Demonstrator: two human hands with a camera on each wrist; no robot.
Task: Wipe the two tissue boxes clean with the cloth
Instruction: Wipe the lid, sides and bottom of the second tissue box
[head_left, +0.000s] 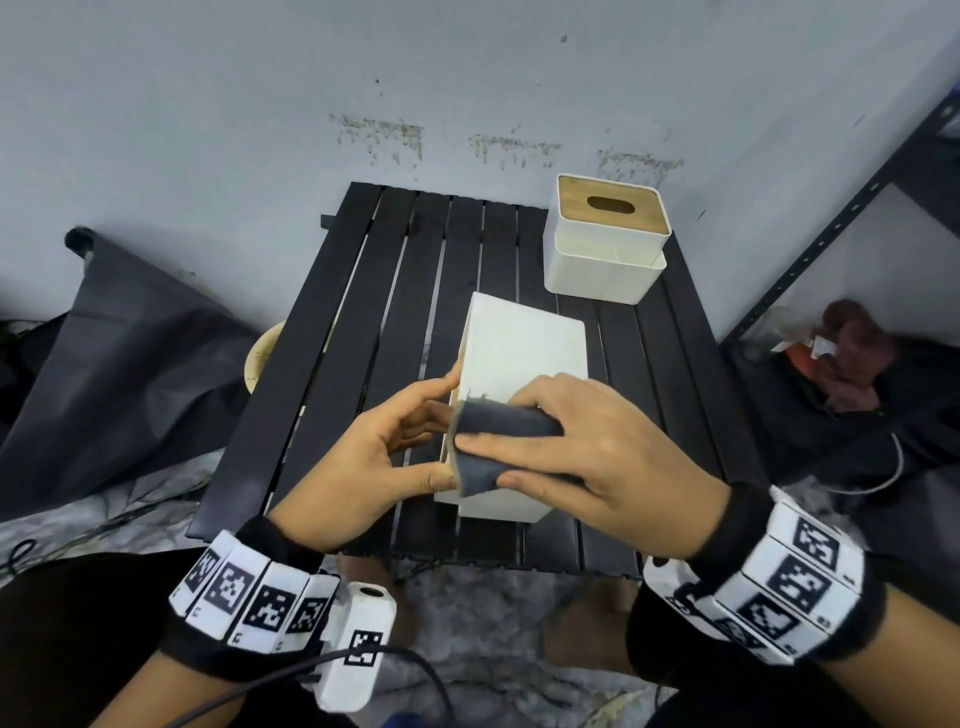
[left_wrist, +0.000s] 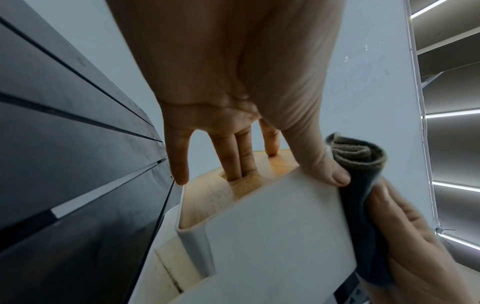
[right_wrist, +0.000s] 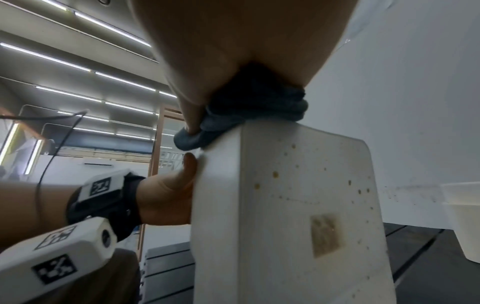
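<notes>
A white tissue box (head_left: 524, 353) lies on its side in the middle of the black slatted table (head_left: 332, 364), its wooden lid (left_wrist: 207, 197) turned left. My left hand (head_left: 415, 431) grips its near left end: thumb on the white upper face, fingers on the lid, two of them in the slot (left_wrist: 239, 170). My right hand (head_left: 597, 441) holds a folded dark grey cloth (head_left: 498, 423) and presses it on the box's upper near edge (right_wrist: 246, 115). Yellowish spots mark the box's right side (right_wrist: 298, 205). The second tissue box (head_left: 605, 239) stands upright at the back right, untouched.
The table backs onto a grey wall. A black bag (head_left: 119, 353) and a pale bowl (head_left: 260, 358) lie on the floor to the left. A dark metal shelf (head_left: 831, 244) stands to the right, with reddish items (head_left: 852, 353) beneath it.
</notes>
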